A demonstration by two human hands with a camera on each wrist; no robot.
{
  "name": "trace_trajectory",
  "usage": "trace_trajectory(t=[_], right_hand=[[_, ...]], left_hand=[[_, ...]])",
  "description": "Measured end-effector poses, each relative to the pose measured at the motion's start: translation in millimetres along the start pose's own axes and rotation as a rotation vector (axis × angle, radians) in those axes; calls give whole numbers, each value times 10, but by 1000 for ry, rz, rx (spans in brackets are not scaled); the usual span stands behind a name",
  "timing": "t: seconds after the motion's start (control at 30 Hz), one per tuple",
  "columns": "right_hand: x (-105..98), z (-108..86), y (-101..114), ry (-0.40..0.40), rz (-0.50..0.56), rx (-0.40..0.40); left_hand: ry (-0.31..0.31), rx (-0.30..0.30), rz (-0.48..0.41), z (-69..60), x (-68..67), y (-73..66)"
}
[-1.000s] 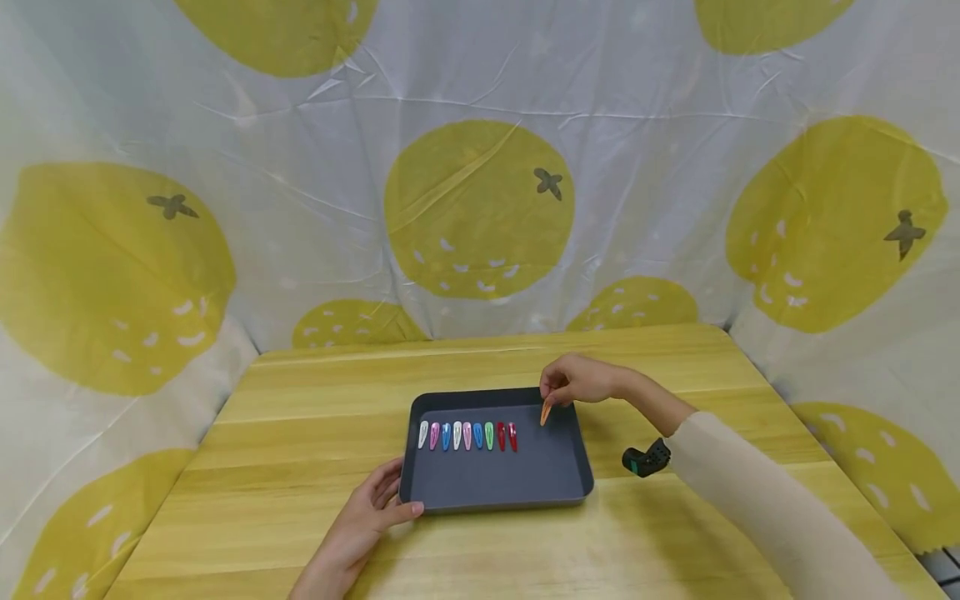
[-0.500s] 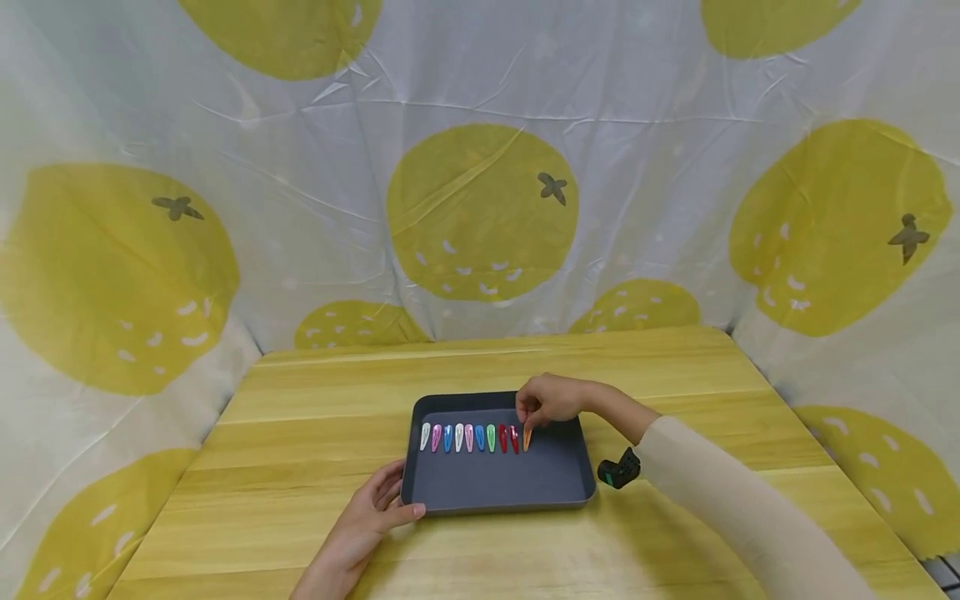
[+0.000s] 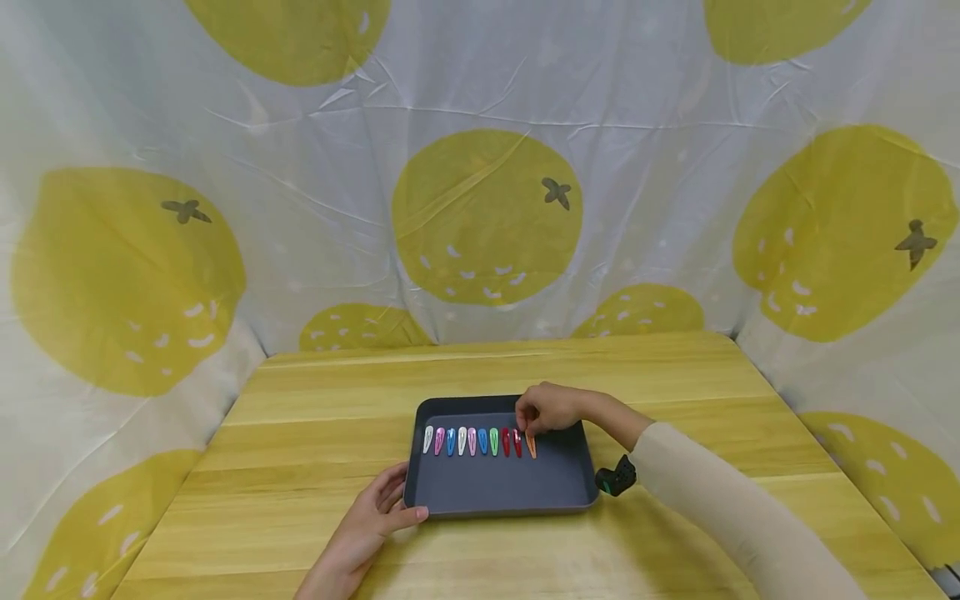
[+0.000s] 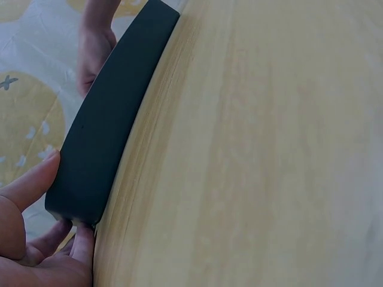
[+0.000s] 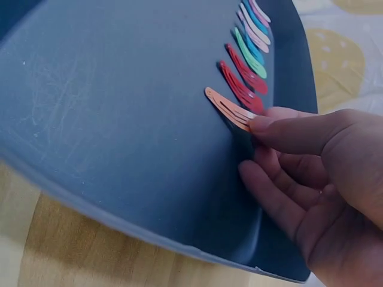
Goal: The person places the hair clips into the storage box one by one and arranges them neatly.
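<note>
A dark grey baking tray (image 3: 495, 489) lies on the table, with a row of snap hair clips (image 3: 461, 442) in white, pink, blue, green and red across it. My right hand (image 3: 555, 407) pinches the wide end of an orange hair clip (image 5: 226, 110) between thumb and fingers. This clip is at the right end of the row, beside a red hair clip (image 5: 239, 89), with a small gap between them; its narrow tip points toward me. My left hand (image 3: 367, 521) holds the tray's near left corner, thumb at the rim and fingers against the side.
The tray's raised rim (image 3: 506, 512) surrounds the clips. Under it is a wooden table (image 3: 300, 442). A white curtain with yellow fruit prints (image 3: 483, 217) hangs behind and at both sides. A black device (image 3: 617, 477) is by my right sleeve, near the tray's right edge.
My right hand has brought the orange hair clip leftward from above the tray's right part down to the row's end, beside the red ones. The left hand stays at the tray corner.
</note>
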State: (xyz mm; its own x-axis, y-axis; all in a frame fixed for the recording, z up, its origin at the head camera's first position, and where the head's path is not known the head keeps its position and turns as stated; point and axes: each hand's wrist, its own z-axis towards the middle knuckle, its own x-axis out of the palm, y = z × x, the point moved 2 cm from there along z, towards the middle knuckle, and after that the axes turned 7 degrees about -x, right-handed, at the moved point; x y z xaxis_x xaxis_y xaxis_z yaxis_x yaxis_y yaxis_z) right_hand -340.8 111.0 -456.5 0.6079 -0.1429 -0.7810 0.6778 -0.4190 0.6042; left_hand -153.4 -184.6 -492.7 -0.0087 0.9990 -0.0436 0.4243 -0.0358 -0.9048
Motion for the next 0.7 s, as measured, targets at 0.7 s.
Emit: trace_trajectory(t=[0.7], right_hand=[[58, -20, 24, -68, -66, 21]], left_hand=[[10, 14, 8, 10, -30, 42]])
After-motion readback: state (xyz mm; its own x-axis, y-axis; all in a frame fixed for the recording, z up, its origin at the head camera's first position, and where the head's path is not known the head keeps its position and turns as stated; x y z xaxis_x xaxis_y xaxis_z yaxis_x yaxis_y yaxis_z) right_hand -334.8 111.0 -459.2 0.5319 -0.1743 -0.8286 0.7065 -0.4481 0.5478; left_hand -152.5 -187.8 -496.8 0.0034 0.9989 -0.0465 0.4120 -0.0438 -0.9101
